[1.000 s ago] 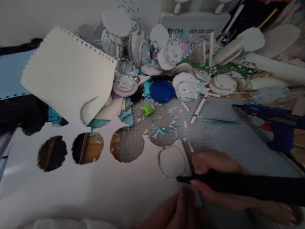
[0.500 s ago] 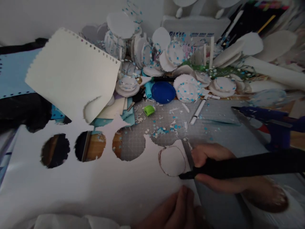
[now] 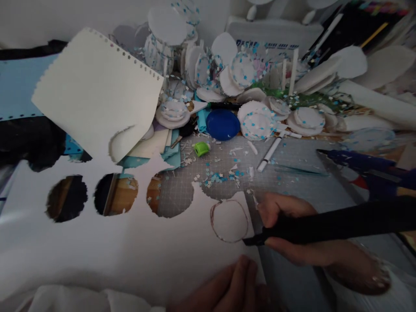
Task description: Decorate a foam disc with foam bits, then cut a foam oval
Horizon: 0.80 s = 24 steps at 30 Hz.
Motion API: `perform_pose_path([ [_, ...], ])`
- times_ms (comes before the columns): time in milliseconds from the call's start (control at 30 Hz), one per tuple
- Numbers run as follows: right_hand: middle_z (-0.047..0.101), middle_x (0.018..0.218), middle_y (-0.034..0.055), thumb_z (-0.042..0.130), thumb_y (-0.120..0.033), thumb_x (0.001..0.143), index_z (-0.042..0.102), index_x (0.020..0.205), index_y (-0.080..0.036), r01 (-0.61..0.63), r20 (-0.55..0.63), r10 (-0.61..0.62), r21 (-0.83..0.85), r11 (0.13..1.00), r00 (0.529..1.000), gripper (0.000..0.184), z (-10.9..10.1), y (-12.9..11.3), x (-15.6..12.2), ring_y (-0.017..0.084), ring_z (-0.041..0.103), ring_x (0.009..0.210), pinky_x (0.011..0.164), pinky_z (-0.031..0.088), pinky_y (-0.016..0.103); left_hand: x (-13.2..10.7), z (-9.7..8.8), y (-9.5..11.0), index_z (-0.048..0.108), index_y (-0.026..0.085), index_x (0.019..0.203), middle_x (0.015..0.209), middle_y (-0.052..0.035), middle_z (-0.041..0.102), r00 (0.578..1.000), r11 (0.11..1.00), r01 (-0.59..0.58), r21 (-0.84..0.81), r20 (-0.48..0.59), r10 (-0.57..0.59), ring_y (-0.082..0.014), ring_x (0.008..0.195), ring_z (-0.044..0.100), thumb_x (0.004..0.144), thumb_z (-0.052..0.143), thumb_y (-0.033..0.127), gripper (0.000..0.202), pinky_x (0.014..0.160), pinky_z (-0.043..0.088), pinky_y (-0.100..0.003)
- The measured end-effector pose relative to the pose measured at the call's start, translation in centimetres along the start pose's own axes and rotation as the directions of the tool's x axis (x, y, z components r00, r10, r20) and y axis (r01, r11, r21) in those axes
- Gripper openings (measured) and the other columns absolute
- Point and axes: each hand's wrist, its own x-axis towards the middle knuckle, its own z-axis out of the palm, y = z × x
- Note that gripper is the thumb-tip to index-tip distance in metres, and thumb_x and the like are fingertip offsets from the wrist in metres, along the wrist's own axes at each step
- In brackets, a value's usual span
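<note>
My right hand (image 3: 294, 234) grips a long black tool (image 3: 338, 221) whose tip rests at the lower right edge of a circle drawn (image 3: 229, 220) on a big white sheet (image 3: 123, 255). The sheet has several round holes (image 3: 66, 198) cut along its top edge. My left hand (image 3: 234, 288) lies on the sheet's lower edge just below the tool tip, fingers together and pressed flat. A grey gridded cutting mat (image 3: 292, 177) lies under the sheet.
A cream sheet with a punched edge (image 3: 97, 93) leans at the back left. Piles of white discs with blue dots (image 3: 256, 119), a blue lid (image 3: 222, 124), a green piece (image 3: 201, 149), a white pen (image 3: 269, 154) and a blue glue gun (image 3: 370, 167) crowd the back and right.
The black tool has swung from lying below my right hand to pointing up and right, its tip staying at the drawn circle. My left hand stays pressed on the sheet.
</note>
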Motion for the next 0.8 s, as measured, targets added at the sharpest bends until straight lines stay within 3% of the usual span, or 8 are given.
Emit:
perform_pose_path([
  [133, 0.049, 0.068, -0.0048, 0.068, -0.029, 0.075, 0.046, 0.078, -0.026, -0.007, 0.001, 0.007, 0.024, 1.0, 1.0, 0.022, 0.1, -0.1, 0.1, 0.013, 0.042, 0.056, 0.048, 0.032, 0.025, 0.0, 0.0, 0.0, 0.057, 0.019, 0.126, 0.127, -0.0018, 0.062, 1.0, 1.0, 0.009, 0.004, 0.024, -0.009, -0.0118, 0.113, 0.058, 0.094, 0.047, 0.02, 0.033, 0.091, 0.05, -0.016],
  [400, 0.048, 0.063, -0.0068, 0.074, -0.026, 0.07, 0.048, 0.078, -0.025, -0.04, -0.016, 0.04, -0.002, 0.999, 0.999, 0.027, 0.6, 0.0, -0.1, 0.009, 0.039, 0.051, 0.045, 0.028, 0.022, 0.4, -0.3, -0.6, 0.055, 0.019, 0.128, 0.127, -0.0019, 0.061, 0.999, 0.998, -0.049, 0.032, 0.013, 0.049, -0.0123, 0.111, 0.059, 0.093, 0.044, 0.015, 0.036, 0.097, 0.047, -0.021],
  [567, 0.059, 0.075, -0.0034, 0.073, -0.024, 0.075, 0.054, 0.09, -0.025, -0.106, -0.008, 0.106, 0.021, 0.994, 0.994, 0.025, 0.7, -0.5, 0.0, 0.01, 0.055, 0.063, 0.052, 0.042, 0.018, 0.2, 0.0, -0.4, 0.055, 0.018, 0.127, 0.128, -0.0038, 0.06, 0.998, 0.998, -0.062, 0.027, 0.012, 0.062, -0.0125, 0.112, 0.058, 0.095, 0.044, 0.018, 0.034, 0.097, 0.046, -0.022],
  [800, 0.055, 0.072, -0.0047, 0.073, -0.022, 0.074, 0.052, 0.086, -0.024, -0.06, -0.06, 0.057, -0.043, 0.997, 0.997, 0.025, 1.1, -1.0, 0.2, 0.009, 0.052, 0.06, 0.051, 0.042, 0.017, 0.2, -0.1, -0.4, 0.055, 0.02, 0.128, 0.127, -0.0007, 0.061, 1.0, 1.0, -0.024, 0.014, 0.011, 0.024, -0.0135, 0.115, 0.057, 0.094, 0.048, 0.018, 0.035, 0.098, 0.047, -0.021],
])
